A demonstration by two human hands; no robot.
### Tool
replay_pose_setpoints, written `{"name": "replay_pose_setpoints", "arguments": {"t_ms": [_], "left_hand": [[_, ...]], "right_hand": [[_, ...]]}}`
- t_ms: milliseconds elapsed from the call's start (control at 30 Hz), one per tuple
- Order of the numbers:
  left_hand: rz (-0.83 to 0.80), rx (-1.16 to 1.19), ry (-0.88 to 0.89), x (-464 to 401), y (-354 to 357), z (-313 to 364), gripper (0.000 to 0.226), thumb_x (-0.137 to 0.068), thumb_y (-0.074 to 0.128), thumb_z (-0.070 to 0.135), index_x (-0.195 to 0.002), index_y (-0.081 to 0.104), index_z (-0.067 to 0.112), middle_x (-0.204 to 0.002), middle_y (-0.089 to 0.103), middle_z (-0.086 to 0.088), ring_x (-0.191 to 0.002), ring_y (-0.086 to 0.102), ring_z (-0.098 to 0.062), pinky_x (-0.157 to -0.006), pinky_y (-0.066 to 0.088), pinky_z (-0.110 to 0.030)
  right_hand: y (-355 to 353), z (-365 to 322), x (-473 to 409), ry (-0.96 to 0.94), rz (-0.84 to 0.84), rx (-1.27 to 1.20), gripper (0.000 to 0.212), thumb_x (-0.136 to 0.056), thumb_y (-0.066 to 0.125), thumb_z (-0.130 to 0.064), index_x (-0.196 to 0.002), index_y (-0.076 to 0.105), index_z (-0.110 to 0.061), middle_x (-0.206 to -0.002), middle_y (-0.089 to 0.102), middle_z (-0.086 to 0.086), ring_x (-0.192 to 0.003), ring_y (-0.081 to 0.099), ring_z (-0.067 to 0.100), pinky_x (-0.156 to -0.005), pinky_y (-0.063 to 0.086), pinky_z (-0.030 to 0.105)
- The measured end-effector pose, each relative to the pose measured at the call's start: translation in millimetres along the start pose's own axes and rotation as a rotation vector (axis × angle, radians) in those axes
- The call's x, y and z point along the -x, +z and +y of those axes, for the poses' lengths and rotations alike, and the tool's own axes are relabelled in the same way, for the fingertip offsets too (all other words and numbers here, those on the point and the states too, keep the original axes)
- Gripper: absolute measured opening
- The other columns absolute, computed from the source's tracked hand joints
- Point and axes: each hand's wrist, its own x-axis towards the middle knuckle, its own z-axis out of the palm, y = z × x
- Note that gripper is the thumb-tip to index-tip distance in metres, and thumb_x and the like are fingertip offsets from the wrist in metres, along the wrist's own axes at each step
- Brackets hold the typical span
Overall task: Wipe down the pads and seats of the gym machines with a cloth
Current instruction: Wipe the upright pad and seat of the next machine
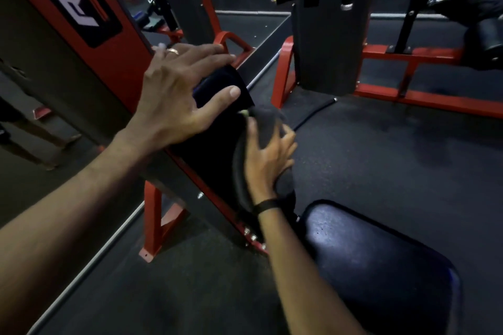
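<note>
A black back pad [217,141] leans on the red and grey machine frame in the middle of the view. My left hand [179,95] lies spread over the pad's top end, thumb on its face, fingers reaching over the back. My right hand [268,156] presses a dark grey cloth [268,125] against the pad's right edge, fingers curled on the cloth. A black seat pad [381,258] sits lower right, below my right forearm.
A red-framed machine [326,35] with a dark upright shroud stands across the dark rubber floor [381,149] at the back. A mirror [49,144] fills the left side. Red frame feet [152,228] stand below the pad.
</note>
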Motion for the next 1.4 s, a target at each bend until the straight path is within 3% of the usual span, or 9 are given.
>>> {"name": "replay_pose_setpoints", "arguments": {"t_ms": [100, 233, 467, 733, 967, 1067, 1200, 1333, 1400], "left_hand": [[0.055, -0.019, 0.04, 2.2, 0.2, 2.1, 0.057, -0.096, 0.046, 0.06, -0.128, 0.067, 0.019, -0.135, 0.064, -0.005, -0.125, 0.057, -0.028, -0.106, 0.033, -0.066], [0.112, -0.011, 0.073, 2.0, 1.1, 1.4, 0.049, -0.095, 0.052, 0.052, -0.12, 0.072, 0.016, -0.13, 0.067, -0.006, -0.12, 0.06, -0.028, -0.104, 0.036, -0.065], [0.115, -0.055, 0.045, 3.6, 2.4, 2.6, 0.048, -0.094, 0.052, 0.052, -0.12, 0.072, 0.016, -0.128, 0.068, -0.006, -0.12, 0.06, -0.029, -0.11, 0.031, -0.064], [0.127, -0.099, 0.118, 3.3, 5.3, 3.7, 0.043, -0.093, 0.054, 0.046, -0.111, 0.075, 0.012, -0.118, 0.072, -0.009, -0.113, 0.063, -0.031, -0.103, 0.04, -0.062], [0.144, -0.13, 0.12, 4.6, 2.8, 5.3, 0.039, -0.091, 0.058, 0.044, -0.107, 0.077, 0.013, -0.113, 0.074, -0.007, -0.111, 0.065, -0.03, -0.101, 0.043, -0.056], [0.141, -0.129, 0.127, 3.6, 3.5, 5.4, 0.04, -0.091, 0.057, 0.044, -0.106, 0.077, 0.013, -0.112, 0.074, -0.006, -0.11, 0.065, -0.03, -0.1, 0.044, -0.055], [0.174, -0.108, 0.117, 3.8, 4.5, 5.4, 0.04, -0.092, 0.056, 0.043, -0.104, 0.077, 0.012, -0.11, 0.075, -0.005, -0.109, 0.066, -0.028, -0.102, 0.043, -0.054], [0.191, -0.082, 0.082, 4.1, 4.4, 6.8, 0.042, -0.093, 0.054, 0.045, -0.106, 0.075, 0.011, -0.11, 0.075, -0.006, -0.109, 0.067, -0.026, -0.102, 0.043, -0.054], [0.215, -0.042, 0.053, 4.8, 3.1, 8.8, 0.047, -0.095, 0.051, 0.048, -0.111, 0.074, 0.01, -0.113, 0.074, -0.007, -0.109, 0.067, -0.026, -0.104, 0.042, -0.053]], "right_hand": [[2.1, 80.8, -24.0, 0.337, -0.091, -0.016, 0.115, -0.069, 0.025, -0.099, -0.134, 0.06, -0.01, -0.134, 0.056, 0.016, -0.129, 0.049, 0.035, -0.109, 0.038, 0.047], [-17.8, 115.9, 42.2, 0.755, -0.058, -0.037, 0.094, -0.081, 0.04, -0.079, -0.147, 0.048, -0.014, -0.146, 0.042, 0.018, -0.134, 0.04, 0.038, -0.109, 0.035, 0.051], [-0.2, 62.7, 16.7, 0.369, -0.048, -0.101, 0.103, -0.069, 0.037, -0.085, -0.139, 0.053, -0.011, -0.14, 0.051, 0.008, -0.133, 0.041, 0.026, -0.113, 0.031, 0.046], [-23.1, 139.8, 48.1, 0.812, -0.17, 0.106, 0.09, -0.09, 0.03, -0.079, -0.15, 0.042, -0.013, -0.146, 0.044, 0.024, -0.129, 0.048, 0.044, -0.106, 0.038, 0.049], [0.3, 58.9, 29.9, 0.348, -0.081, -0.048, 0.095, -0.084, 0.036, -0.085, -0.146, 0.046, -0.015, -0.147, 0.043, 0.007, -0.136, 0.039, 0.028, -0.113, 0.032, 0.046], [-2.4, 99.7, -7.2, 0.449, -0.13, -0.038, 0.075, -0.099, 0.042, -0.063, -0.142, 0.051, -0.003, -0.146, 0.047, 0.018, -0.136, 0.042, 0.035, -0.113, 0.029, 0.043], [-19.6, 156.7, 31.6, 0.687, -0.172, 0.038, 0.087, -0.091, 0.031, -0.075, -0.136, 0.059, -0.007, -0.133, 0.057, 0.029, -0.119, 0.057, 0.043, -0.106, 0.044, 0.046], [-18.2, 107.8, 72.5, 0.813, -0.104, 0.177, 0.09, -0.092, 0.026, -0.074, -0.146, 0.048, -0.005, -0.143, 0.046, 0.026, -0.128, 0.047, 0.044, -0.108, 0.036, 0.05], [-12.4, 46.6, 80.1, 0.682, -0.027, 0.181, 0.091, -0.092, 0.022, -0.078, -0.143, 0.051, -0.008, -0.14, 0.046, 0.021, -0.128, 0.045, 0.042, -0.105, 0.034, 0.051]]}}
